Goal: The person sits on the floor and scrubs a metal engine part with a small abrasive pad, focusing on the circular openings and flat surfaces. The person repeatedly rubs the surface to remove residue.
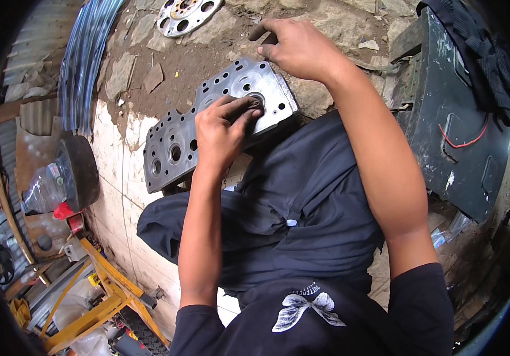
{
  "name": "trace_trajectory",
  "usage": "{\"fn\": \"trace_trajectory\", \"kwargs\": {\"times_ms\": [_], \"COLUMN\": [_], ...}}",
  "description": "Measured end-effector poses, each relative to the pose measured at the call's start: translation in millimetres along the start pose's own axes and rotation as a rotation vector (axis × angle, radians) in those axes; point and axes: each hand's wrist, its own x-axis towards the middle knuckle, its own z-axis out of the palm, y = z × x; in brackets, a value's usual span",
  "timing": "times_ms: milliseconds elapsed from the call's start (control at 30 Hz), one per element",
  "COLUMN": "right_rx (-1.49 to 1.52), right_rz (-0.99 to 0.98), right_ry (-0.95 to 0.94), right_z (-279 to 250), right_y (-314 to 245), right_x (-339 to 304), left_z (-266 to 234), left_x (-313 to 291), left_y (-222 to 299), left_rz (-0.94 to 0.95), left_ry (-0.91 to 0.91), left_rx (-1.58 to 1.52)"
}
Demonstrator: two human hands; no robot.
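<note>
A grey metal cylinder head [207, 92], full of round holes and bores, lies tilted in front of my knees. My left hand [222, 127] rests on its right half, with thumb and fingers pinched together at a round valve seat [259, 102]. Whatever sits between those darkened fingertips is too small and covered to make out. Beyond the head's far right corner, my right hand [296, 50] hovers over the ground. Its fingers are bent but apart, and nothing shows in them.
A round metal plate with holes [187, 16] lies on the stony dirt at the far side. To the right stands a dark metal panel [457, 130] with a cloth [480, 53] over it. At left are a plastic bottle [46, 187], a black round container [81, 174] and a yellow frame [97, 314].
</note>
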Motion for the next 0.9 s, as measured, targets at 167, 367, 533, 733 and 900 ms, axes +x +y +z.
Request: {"fn": "trace_trajectory", "kwargs": {"times_ms": [167, 367, 533, 733, 900], "right_rx": [0.048, -0.017, 0.004, -0.014, 0.029], "right_rz": [0.017, 0.005, 0.012, 0.028, 0.025], "right_ry": [0.005, -0.047, 0.001, -0.037, 0.005], "right_z": [-2, 0, 0, -6, -4], "right_y": [-2, 1, -2, 4, 4], "right_x": [3, -2, 4, -7, -3], "left_z": [8, 6, 19, 10, 11], "left_x": [8, -7, 9, -13, -9], "left_y": [4, 2, 7, 5, 10], "left_rz": [-0.024, 0.008, 0.005, -0.037, -0.016], "left_ry": [0.043, 0.085, 0.098, 0.151, 0.105], "left_rx": [0.025, -0.038, 0.006, -0.088, -0.010]}}
